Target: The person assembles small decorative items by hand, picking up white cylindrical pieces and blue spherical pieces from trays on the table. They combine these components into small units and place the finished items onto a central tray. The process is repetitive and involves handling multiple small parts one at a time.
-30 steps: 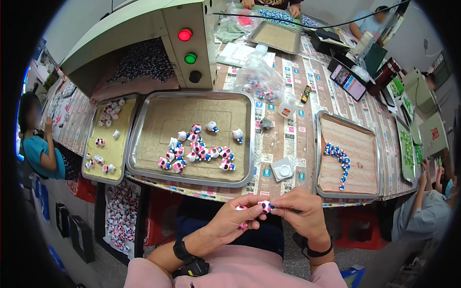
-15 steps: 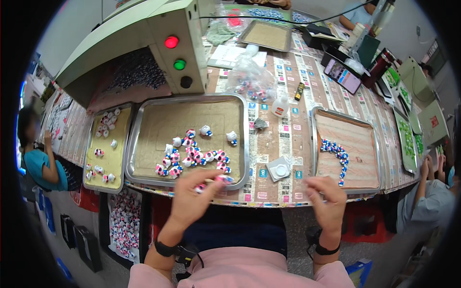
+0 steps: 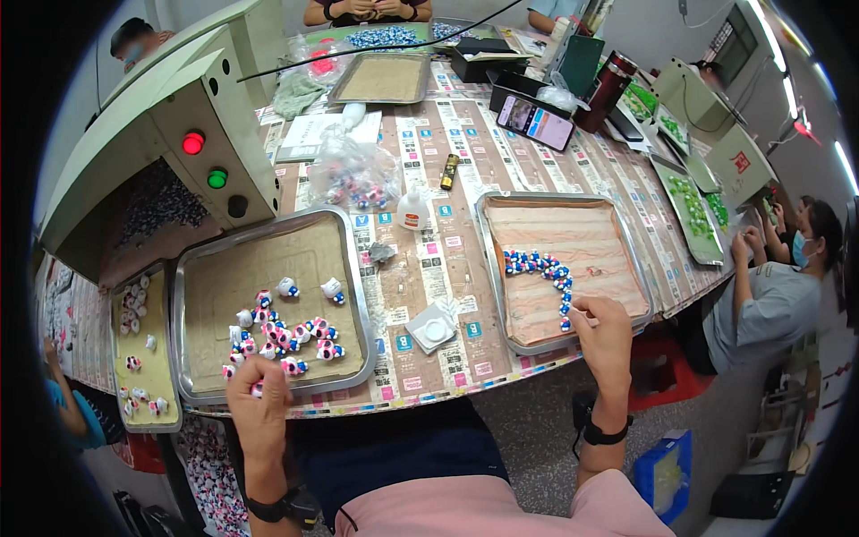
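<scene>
My left hand (image 3: pixel 259 407) is closed over the near edge of the larger metal tray (image 3: pixel 344 224), with a bit of a small pink and white animal figurine (image 3: pixel 258 390) showing at its fingers. Beside it in that tray lies a cluster of white, pink and blue figurines (image 3: pixel 279 336); a couple of whiter ones (image 3: pixel 333 290) lie apart. My right hand (image 3: pixel 604 336) is at the near side of the right-hand tray (image 3: pixel 617 224), fingertips pinched at the end of a curved row of small blue and white pieces (image 3: pixel 559 273). What the pinch holds is hidden.
A small white square dish (image 3: pixel 432 331), a grey lump (image 3: pixel 382 253), a white bottle (image 3: pixel 412 212) and a bag of figurines (image 3: pixel 353 179) stand between the trays. A narrow yellow-lined tray (image 3: pixel 148 358) and a machine (image 3: pixel 179 107) are at left. A phone (image 3: pixel 535 122) leans further back.
The view has turned right. My left hand has curled closed over the tray's near edge with its figurine. My right hand has reached to the end of the blue row.
</scene>
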`<state>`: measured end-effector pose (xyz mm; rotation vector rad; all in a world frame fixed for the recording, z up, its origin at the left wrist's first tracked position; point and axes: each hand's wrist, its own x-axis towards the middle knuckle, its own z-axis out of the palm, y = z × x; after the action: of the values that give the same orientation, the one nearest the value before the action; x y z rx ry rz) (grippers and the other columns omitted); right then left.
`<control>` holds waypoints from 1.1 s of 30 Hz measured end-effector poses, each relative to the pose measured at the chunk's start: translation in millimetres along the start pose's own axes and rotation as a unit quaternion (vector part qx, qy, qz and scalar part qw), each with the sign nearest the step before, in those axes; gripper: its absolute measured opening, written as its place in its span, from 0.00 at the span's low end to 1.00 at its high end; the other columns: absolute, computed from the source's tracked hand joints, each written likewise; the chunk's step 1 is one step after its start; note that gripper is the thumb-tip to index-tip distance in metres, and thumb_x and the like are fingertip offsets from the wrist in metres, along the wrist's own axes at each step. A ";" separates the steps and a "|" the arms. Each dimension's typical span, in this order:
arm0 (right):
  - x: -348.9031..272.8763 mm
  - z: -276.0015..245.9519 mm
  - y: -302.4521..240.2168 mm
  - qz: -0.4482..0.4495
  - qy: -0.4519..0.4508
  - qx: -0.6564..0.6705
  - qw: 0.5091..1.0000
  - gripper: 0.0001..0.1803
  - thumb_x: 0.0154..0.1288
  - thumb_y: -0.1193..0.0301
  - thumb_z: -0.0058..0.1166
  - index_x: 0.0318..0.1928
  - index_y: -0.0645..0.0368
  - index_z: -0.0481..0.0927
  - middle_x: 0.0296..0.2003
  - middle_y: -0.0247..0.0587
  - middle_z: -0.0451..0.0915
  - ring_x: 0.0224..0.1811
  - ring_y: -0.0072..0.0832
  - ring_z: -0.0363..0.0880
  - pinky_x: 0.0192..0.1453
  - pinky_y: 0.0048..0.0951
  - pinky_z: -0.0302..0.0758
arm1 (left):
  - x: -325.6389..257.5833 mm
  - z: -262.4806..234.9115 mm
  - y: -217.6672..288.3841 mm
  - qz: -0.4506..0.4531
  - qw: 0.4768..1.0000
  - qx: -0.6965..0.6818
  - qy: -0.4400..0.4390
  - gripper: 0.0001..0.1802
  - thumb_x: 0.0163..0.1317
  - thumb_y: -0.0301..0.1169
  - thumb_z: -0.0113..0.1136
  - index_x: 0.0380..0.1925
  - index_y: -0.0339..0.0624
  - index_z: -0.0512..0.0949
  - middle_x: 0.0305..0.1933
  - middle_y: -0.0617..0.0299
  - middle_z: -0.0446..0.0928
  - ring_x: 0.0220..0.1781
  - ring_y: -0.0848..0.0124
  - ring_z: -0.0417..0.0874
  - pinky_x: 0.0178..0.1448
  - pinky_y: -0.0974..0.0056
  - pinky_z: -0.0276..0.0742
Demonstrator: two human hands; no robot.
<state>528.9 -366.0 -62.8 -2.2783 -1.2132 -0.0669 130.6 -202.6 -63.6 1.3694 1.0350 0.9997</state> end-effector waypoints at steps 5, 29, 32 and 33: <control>10.9 21.0 -1.1 0.025 -0.034 0.014 0.999 0.08 0.54 0.75 0.62 0.35 0.63 0.81 0.35 0.46 0.82 0.38 0.42 0.78 0.45 0.39 0.74 | -17.9 41.7 17.2 -0.273 0.899 -0.331 -0.091 0.19 0.74 0.48 0.43 0.35 0.45 0.71 0.27 0.65 0.68 0.21 0.76 0.68 0.15 0.76 0.59; -18.1 49.4 -94.0 0.010 -0.188 0.446 0.875 0.09 0.61 0.82 0.59 0.43 0.69 0.83 0.37 0.39 0.83 0.40 0.25 0.82 0.44 0.22 0.79 | -46.6 79.2 -8.9 -0.401 0.728 -0.520 -0.199 0.24 0.69 0.26 0.54 0.64 0.39 0.66 0.52 0.60 0.75 0.50 0.73 0.79 0.46 0.69 0.81; -13.7 47.8 -114.1 -0.070 -0.150 0.327 0.930 0.08 0.59 0.82 0.60 0.41 0.66 0.84 0.35 0.40 0.82 0.38 0.26 0.82 0.42 0.23 0.77 | -46.5 77.9 -11.5 -0.385 0.735 -0.511 -0.225 0.22 0.69 0.26 0.55 0.62 0.39 0.69 0.48 0.63 0.76 0.50 0.75 0.80 0.47 0.70 0.84; -12.0 51.0 -116.4 -0.097 -0.142 0.302 0.938 0.09 0.58 0.82 0.60 0.40 0.66 0.84 0.35 0.41 0.82 0.37 0.27 0.82 0.41 0.24 0.77 | -47.0 77.9 -12.5 -0.383 0.741 -0.503 -0.227 0.22 0.69 0.26 0.55 0.62 0.39 0.69 0.48 0.63 0.76 0.50 0.75 0.80 0.47 0.71 0.84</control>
<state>420.4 -298.8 -57.5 -1.6624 -1.3670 0.5102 192.8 -268.1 -80.3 0.1660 0.4244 0.3895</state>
